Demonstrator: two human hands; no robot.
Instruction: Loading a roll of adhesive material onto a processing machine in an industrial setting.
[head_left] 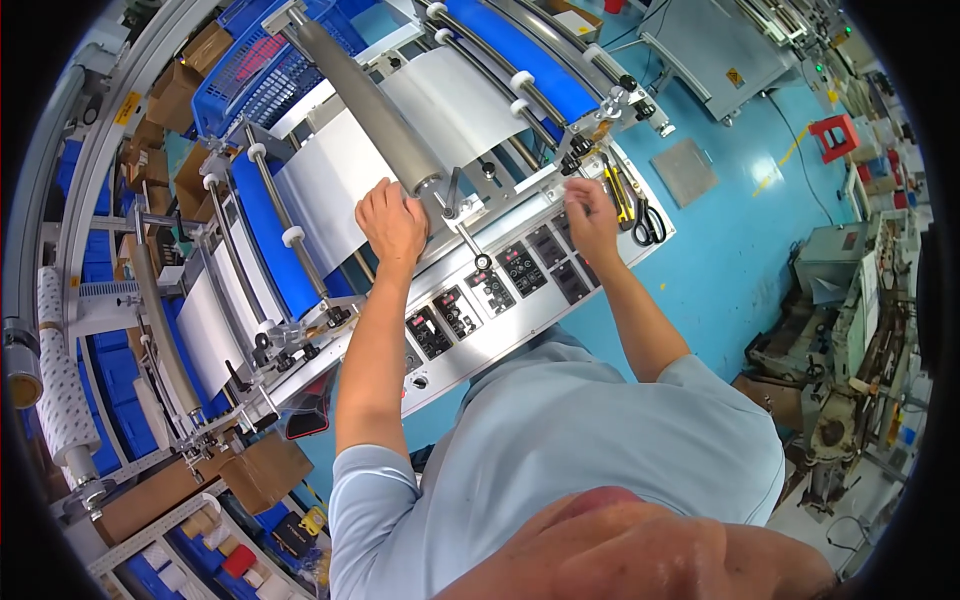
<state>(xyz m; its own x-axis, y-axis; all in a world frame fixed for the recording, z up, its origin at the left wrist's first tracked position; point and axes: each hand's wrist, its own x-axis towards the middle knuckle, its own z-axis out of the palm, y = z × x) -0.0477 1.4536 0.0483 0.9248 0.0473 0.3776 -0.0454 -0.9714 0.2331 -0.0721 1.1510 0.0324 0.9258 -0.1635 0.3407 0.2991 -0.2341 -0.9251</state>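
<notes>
My left hand (393, 222) lies with its fingers stretched over the edge of a silver sheet (325, 190), close beside the end of a long grey metal roller (362, 105). Over the right part of the machine's control panel (515, 325) is my right hand (594, 218). Its fingers are curled in, and anything between them is hidden. To the right of that hand lie a yellow utility knife (618, 197) and black-handled scissors (650, 226). Past the roller, the silver sheeting (450, 100) continues between steel rods with white collars.
Blue bands (266, 228) cross the machine on both sides of the sheeting. A blue plastic basket (214, 98) stands behind it. At far left is a patterned roll (62, 375). On the blue floor to the right are a flat grey plate (684, 171) and a red stool (836, 138).
</notes>
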